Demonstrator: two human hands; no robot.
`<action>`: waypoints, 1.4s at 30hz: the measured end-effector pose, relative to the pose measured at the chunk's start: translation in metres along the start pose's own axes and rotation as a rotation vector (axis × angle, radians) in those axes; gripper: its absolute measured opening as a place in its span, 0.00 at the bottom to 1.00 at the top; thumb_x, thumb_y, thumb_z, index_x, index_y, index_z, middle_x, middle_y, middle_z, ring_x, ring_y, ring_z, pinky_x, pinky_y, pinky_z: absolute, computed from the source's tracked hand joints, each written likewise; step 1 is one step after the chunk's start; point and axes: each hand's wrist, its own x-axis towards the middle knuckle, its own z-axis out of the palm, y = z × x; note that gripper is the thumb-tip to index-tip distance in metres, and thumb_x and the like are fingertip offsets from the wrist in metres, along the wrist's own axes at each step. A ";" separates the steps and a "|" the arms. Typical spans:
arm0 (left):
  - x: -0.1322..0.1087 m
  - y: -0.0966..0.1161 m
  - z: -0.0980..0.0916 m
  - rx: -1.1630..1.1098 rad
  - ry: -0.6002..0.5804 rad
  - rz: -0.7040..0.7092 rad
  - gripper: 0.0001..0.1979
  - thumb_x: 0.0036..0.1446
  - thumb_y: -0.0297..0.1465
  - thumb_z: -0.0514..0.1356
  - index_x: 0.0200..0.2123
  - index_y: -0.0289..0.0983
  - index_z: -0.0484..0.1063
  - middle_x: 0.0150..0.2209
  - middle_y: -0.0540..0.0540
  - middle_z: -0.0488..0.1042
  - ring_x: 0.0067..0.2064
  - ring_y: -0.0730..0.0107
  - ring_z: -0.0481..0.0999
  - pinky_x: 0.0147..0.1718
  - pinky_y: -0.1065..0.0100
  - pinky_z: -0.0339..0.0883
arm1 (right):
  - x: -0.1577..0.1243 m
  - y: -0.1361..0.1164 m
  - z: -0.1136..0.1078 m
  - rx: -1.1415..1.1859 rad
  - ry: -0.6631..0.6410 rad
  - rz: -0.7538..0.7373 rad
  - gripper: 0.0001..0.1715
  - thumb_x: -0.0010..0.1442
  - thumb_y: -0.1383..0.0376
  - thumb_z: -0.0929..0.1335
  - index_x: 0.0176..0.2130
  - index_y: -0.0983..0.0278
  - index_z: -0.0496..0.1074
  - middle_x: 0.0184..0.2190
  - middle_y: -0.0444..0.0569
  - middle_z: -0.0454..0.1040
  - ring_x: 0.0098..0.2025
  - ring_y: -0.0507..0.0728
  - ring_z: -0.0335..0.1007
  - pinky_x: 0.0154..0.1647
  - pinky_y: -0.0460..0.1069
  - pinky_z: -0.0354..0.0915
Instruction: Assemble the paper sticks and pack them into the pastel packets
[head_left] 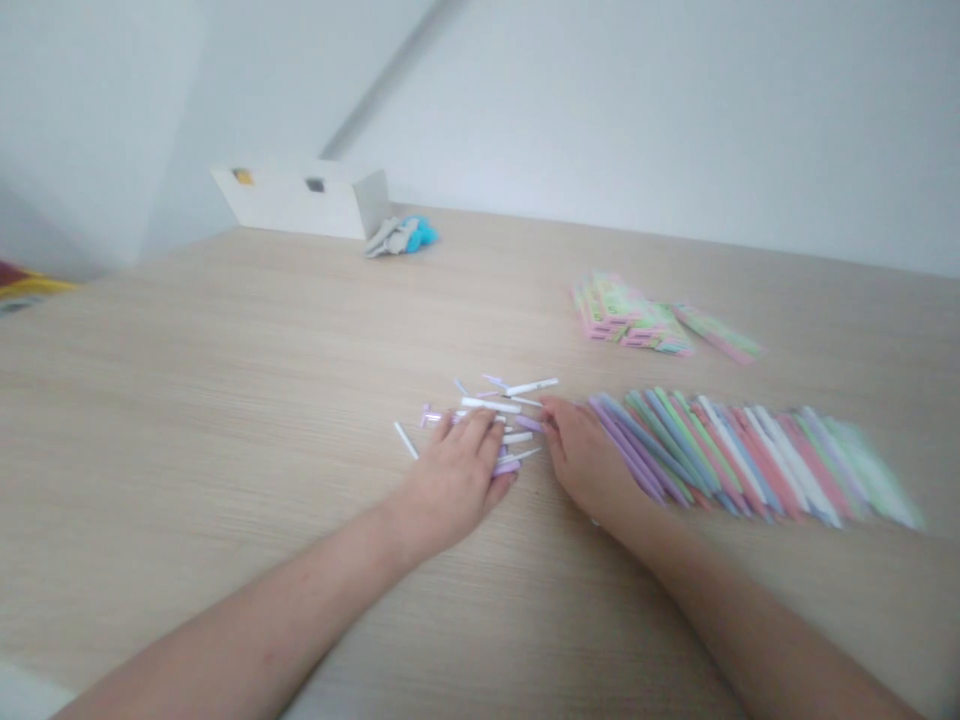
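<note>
My left hand point(456, 478) lies palm down over a loose pile of thin white and lilac plastic pieces point(487, 407), hiding part of it. A lilac piece point(506, 467) shows beside its thumb side. My right hand point(586, 462) rests on the wood just right of the pile, its fingertips near a lilac piece point(528, 423). Its outer edge nearly touches a fanned row of long pastel plastic sticks point(731, 455) in purple, green, pink, white and blue. The far end of that row is blurred.
Behind the row lies a stack of pink and green packets point(626, 315), with one packet point(718, 333) apart to its right. The pale wood table point(225, 350) runs back to a white wall. A white box point(300, 200) and a grey and blue item point(401, 237) stand at its far edge.
</note>
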 end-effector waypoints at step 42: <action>-0.001 0.004 0.007 -0.015 -0.007 -0.091 0.27 0.60 0.40 0.52 0.56 0.26 0.61 0.58 0.28 0.61 0.61 0.46 0.57 0.59 0.47 0.48 | 0.043 0.000 -0.011 -0.136 -0.143 0.060 0.16 0.61 0.69 0.60 0.48 0.67 0.68 0.35 0.52 0.77 0.36 0.56 0.72 0.38 0.47 0.61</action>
